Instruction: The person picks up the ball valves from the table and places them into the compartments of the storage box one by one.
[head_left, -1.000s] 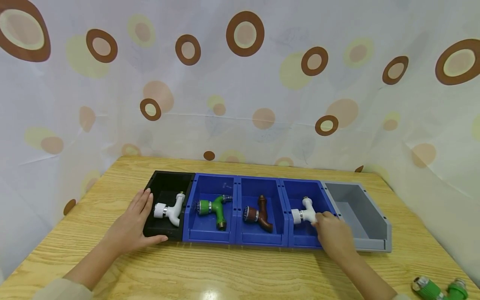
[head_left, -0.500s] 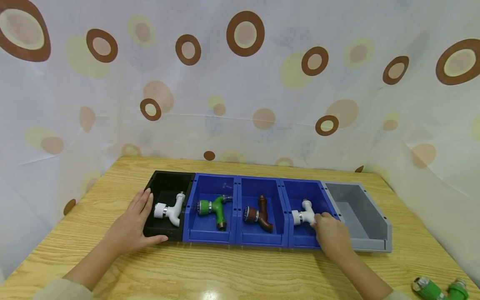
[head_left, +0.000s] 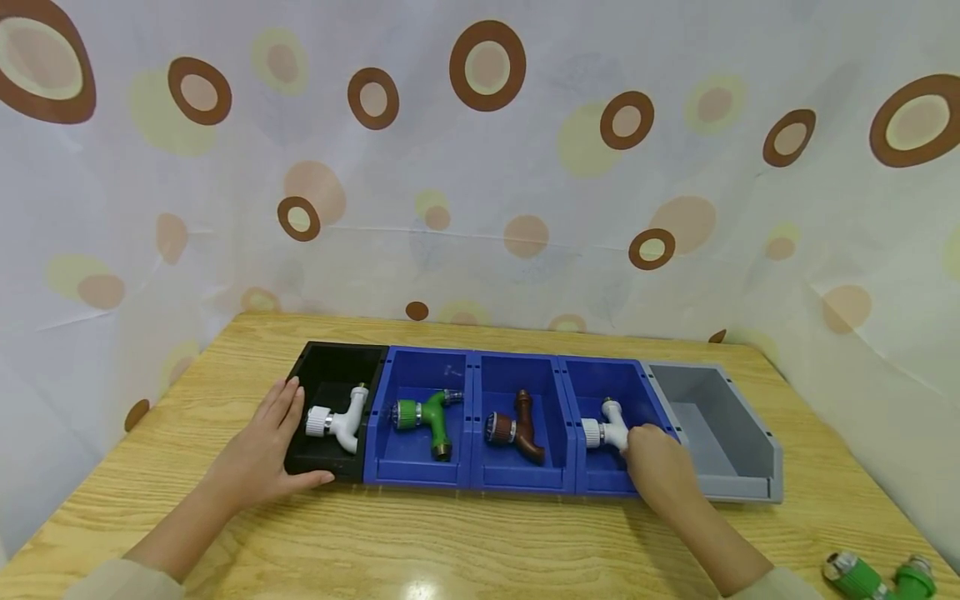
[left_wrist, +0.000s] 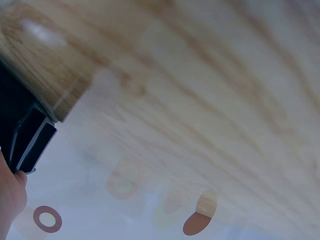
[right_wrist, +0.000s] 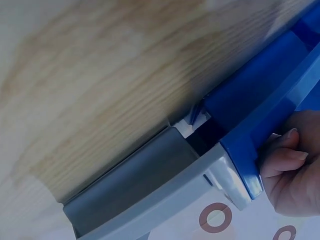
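In the rightmost blue bin (head_left: 611,482), a white tap (head_left: 613,425) lies with its ribbed knob to the left. My right hand (head_left: 662,468) has curled fingers on the tap's lower end, which they hide. At the far left, my left hand (head_left: 258,446) rests against the side and front of the black bin (head_left: 330,468), fingers straight and thumb spread. Inside that bin lies another white tap (head_left: 347,422). A green tap (head_left: 433,421) and a brown tap (head_left: 520,427) lie in the two blue bins between.
A grey bin (head_left: 738,489) closes the row at the right. One more green tap (head_left: 873,577) lies on the wooden table (head_left: 480,550) at the lower right, partly cut off by the frame. A patterned curtain (head_left: 480,183) hangs behind the table.
The white tap under my right hand has shifted very slightly, and the right hand has edged a little to the left. My left hand stays in place.
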